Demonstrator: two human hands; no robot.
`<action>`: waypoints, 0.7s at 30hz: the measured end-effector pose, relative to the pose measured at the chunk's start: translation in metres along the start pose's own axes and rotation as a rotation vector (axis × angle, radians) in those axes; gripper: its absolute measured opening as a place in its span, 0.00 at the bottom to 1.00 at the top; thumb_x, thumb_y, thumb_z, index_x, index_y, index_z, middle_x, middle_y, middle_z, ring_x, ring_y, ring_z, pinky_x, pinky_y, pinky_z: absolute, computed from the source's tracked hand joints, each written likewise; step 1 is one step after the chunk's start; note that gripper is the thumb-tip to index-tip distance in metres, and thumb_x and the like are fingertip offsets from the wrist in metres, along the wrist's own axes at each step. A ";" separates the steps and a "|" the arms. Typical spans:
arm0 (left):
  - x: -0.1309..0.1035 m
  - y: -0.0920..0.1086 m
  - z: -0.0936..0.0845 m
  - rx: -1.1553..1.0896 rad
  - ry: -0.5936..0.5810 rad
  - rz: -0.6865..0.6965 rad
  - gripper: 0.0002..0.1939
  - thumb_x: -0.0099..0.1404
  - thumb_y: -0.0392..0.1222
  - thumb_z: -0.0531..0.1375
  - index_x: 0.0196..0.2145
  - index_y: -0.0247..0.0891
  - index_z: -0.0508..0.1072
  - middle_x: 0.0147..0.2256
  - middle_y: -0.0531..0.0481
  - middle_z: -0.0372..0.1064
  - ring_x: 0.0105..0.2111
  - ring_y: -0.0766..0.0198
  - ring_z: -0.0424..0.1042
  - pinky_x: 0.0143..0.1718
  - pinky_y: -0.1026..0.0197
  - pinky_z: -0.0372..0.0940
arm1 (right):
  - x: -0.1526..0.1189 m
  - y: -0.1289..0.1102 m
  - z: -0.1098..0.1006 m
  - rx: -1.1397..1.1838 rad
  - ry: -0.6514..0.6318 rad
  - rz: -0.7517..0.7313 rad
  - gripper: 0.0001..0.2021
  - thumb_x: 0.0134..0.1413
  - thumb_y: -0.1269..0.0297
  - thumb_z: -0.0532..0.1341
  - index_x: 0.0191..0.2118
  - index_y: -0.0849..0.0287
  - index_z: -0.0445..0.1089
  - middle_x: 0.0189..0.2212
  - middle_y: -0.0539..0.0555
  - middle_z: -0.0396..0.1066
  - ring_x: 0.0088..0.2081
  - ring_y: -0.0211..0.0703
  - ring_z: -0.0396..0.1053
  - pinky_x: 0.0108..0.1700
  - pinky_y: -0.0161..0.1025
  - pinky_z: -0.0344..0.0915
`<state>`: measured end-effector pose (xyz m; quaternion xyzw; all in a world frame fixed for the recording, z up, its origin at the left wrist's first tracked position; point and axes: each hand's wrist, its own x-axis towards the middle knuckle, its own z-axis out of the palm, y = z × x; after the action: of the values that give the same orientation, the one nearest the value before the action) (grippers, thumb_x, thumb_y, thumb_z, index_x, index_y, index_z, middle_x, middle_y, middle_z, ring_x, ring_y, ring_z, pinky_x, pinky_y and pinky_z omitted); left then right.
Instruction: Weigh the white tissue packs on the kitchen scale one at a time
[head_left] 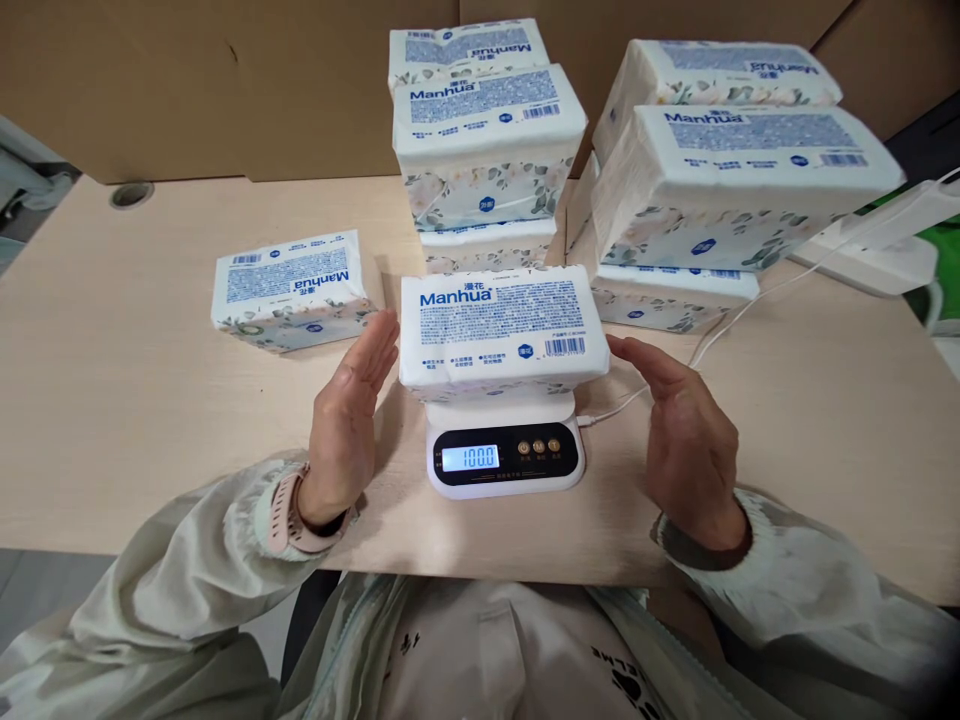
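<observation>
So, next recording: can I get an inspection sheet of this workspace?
Surface: pale table with a round hole near its far left corner.
Things in use: a pack marked Manhua sits on a white scale, display apparently 100.0; a lone pack lies left; a middle stack and a right stack stand behind.
Clutter: white devices at far right.
Hands: left hand and right hand open at either side of the weighed pack; contact unclear.
Cables: white cable from the scale's right side.
Surroundings: brown panels behind.

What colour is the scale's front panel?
The front panel is black, seen best in the head view.
</observation>
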<state>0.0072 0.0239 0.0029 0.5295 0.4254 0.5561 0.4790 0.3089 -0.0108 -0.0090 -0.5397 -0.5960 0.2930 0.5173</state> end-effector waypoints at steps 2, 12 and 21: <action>-0.001 0.001 0.001 0.012 -0.011 -0.018 0.27 0.77 0.65 0.53 0.63 0.56 0.78 0.69 0.57 0.68 0.76 0.45 0.57 0.80 0.36 0.51 | 0.000 -0.002 -0.001 0.009 -0.006 0.000 0.21 0.75 0.50 0.52 0.64 0.39 0.74 0.65 0.49 0.76 0.72 0.59 0.68 0.77 0.69 0.60; -0.007 0.005 0.008 -0.022 -0.001 0.129 0.23 0.80 0.54 0.55 0.61 0.47 0.81 0.64 0.51 0.75 0.70 0.50 0.68 0.74 0.47 0.63 | -0.004 0.000 0.001 0.042 -0.104 -0.031 0.23 0.77 0.50 0.51 0.72 0.37 0.66 0.72 0.43 0.68 0.77 0.56 0.58 0.82 0.66 0.48; -0.025 0.013 0.006 -0.063 0.066 0.115 0.19 0.76 0.54 0.60 0.56 0.48 0.84 0.61 0.51 0.77 0.67 0.49 0.71 0.71 0.49 0.67 | 0.001 -0.047 0.014 0.101 -0.596 -0.056 0.39 0.76 0.48 0.53 0.81 0.37 0.28 0.83 0.41 0.33 0.83 0.55 0.35 0.84 0.61 0.39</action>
<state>0.0112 -0.0034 0.0115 0.5190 0.3922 0.6129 0.4485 0.2799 -0.0184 0.0300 -0.3868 -0.7210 0.4532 0.3537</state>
